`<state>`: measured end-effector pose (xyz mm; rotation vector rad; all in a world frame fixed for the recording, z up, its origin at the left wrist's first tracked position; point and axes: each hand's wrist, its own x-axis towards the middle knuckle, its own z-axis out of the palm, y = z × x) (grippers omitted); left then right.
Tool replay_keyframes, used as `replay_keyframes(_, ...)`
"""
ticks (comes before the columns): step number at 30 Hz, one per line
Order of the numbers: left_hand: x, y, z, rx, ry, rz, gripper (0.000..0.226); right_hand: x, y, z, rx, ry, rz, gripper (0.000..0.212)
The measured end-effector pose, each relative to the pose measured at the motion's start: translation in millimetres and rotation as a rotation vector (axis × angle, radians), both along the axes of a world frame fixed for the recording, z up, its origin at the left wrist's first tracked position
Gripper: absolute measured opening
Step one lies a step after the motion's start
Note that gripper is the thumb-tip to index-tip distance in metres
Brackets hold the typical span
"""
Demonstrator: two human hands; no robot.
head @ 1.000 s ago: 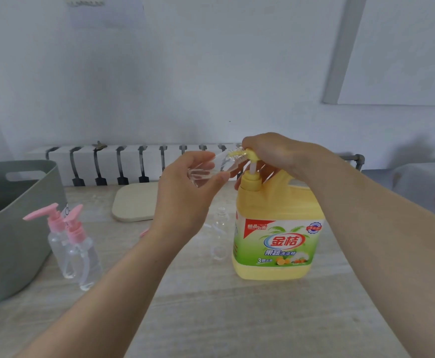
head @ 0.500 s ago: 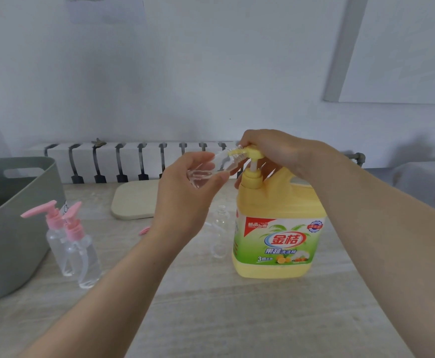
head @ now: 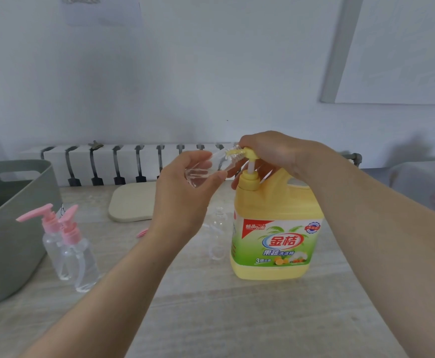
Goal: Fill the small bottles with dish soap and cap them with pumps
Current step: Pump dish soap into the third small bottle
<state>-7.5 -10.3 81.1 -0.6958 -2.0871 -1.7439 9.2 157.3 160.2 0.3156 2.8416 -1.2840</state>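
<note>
Task in hand, partly done: two pump-capped bottles [head: 69, 250] stand at 9 o'clock of the soap jug [head: 276, 228], the left grip [head: 185, 200] pinches a tilted small bottle [head: 199, 174] at the spout, the right grip [head: 270, 151] curls over the jug pump [head: 247, 154], and one open bottle [head: 217, 233] on the bench [head: 237, 319] remains unfilled.

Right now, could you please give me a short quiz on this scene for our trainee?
1. True or false: the left hand holds a small clear bottle with its mouth at the yellow spout.
2. Which hand covers the pump head of the dish soap jug? A) left hand B) right hand
3. How many bottles with pink pumps stand beside the grey basket?
Key: 1 true; 2 B; 3 two.
</note>
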Motion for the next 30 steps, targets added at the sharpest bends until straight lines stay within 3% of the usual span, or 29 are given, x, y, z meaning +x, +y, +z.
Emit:
replay_keyframes(11, 4.1, -4.1, -2.2, -0.010, -0.006, -0.016, 0.036, 4.3, -4.7, -2.1, 0.043, -0.025, 0.015, 0.051)
replay_keyframes(20, 8.1, -3.6, 0.7, 0.011, -0.015, -0.013, 0.033, 2.7, 2.3, 0.6, -0.049, -0.086, 0.028, 0.059)
replay_keyframes(30, 6.3, -2.5, 1.3, -0.016, 0.002, -0.006, 0.034, 7.2, -6.7, 1.4, -0.027, -0.009, -0.001, 0.049)
